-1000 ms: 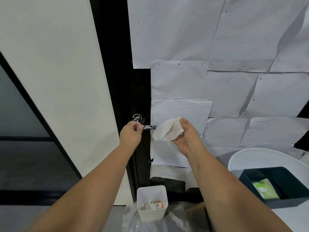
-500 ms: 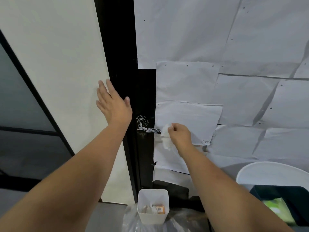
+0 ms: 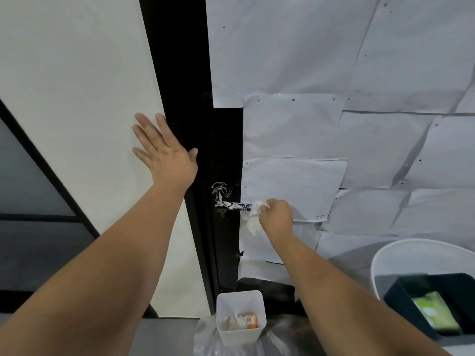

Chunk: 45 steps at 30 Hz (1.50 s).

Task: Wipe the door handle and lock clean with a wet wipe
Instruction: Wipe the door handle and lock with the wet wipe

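Observation:
A black lever door handle (image 3: 235, 205) smeared with white foam juts right from the black door frame; its round lock rose (image 3: 221, 189) above is also smeared white. My right hand (image 3: 277, 216) is closed on a crumpled white wet wipe (image 3: 254, 219) and presses it against the handle's right tip. My left hand (image 3: 164, 150) lies flat with fingers spread on the white wall, at the frame's left edge, above and left of the lock.
White paper sheets (image 3: 334, 124) cover the door to the right. Below stands a small white bin (image 3: 240, 319) with scraps on a plastic bag. At lower right a white round table (image 3: 401, 255) carries a dark tray (image 3: 431, 301) with a green pack.
My left hand let go of the handle and moved up flat onto the wall. My right hand brought the wipe left onto the handle's tip.

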### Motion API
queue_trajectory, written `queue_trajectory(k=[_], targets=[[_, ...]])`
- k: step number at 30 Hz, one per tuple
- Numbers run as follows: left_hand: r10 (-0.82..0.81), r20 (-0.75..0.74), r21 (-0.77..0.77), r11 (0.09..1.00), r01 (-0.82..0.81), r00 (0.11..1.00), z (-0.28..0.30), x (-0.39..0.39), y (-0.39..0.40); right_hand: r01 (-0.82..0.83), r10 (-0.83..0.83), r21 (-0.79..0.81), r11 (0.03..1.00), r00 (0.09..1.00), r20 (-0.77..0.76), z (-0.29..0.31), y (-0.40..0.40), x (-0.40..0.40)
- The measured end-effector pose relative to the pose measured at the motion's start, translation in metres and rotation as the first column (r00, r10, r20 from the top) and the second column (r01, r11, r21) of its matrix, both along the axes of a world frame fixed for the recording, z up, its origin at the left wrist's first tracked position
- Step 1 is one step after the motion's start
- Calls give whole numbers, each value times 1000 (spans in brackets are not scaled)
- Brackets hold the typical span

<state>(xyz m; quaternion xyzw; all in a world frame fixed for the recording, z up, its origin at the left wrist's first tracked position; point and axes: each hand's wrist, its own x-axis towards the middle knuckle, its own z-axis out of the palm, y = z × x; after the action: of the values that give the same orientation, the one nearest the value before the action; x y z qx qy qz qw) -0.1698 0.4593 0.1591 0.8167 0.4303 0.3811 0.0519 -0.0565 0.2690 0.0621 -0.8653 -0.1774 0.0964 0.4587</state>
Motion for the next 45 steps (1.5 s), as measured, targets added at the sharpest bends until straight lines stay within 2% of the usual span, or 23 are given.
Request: queue_trajectory(k=[4, 6, 8, 10, 13, 17, 23, 28, 32, 40, 45], targets=[[-49, 1, -13, 999, 49, 999, 0, -2, 4, 173, -149, 181, 968, 979, -139, -4, 0, -4], [-60, 3, -24, 998, 60, 998, -1, -2, 4, 204, -166, 207, 957, 968, -188, -2, -1, -4], [-71, 5, -22, 997, 71, 997, -1, -2, 3, 149, -126, 143, 979, 980, -155, 4, -5, -2], [-78, 11, -22, 997, 78, 997, -1, -2, 2, 82, -80, 50, 995, 995, -52, 10, -9, 0], [-78, 10, -25, 997, 78, 997, -1, -2, 2, 29, -29, -4, 1000, 1000, 9, 13, -8, -1], [-78, 14, -46, 996, 79, 997, -1, -1, 1, 33, -33, 1, 999, 999, -37, 7, 3, -2], [-84, 21, -34, 996, 85, 996, -2, -1, 0, 133, -132, 9, 991, 988, -79, 1, 6, -2], [-86, 26, 2, 996, 86, 996, -4, 2, -1, 85, -94, -64, 994, 983, -156, 9, -7, 6], [-64, 21, 35, 997, 63, 998, -5, -1, 1, 58, -60, -19, 998, 983, -172, 10, -7, 5], [-71, 214, 207, 978, 26, 974, 25, 14, 3, 25, -36, -58, 998, 980, -197, 9, -6, 7], [-42, 235, 251, 968, -19, 971, 19, 22, 11, 7, -17, -54, 999, 982, -188, 3, -6, 11]])
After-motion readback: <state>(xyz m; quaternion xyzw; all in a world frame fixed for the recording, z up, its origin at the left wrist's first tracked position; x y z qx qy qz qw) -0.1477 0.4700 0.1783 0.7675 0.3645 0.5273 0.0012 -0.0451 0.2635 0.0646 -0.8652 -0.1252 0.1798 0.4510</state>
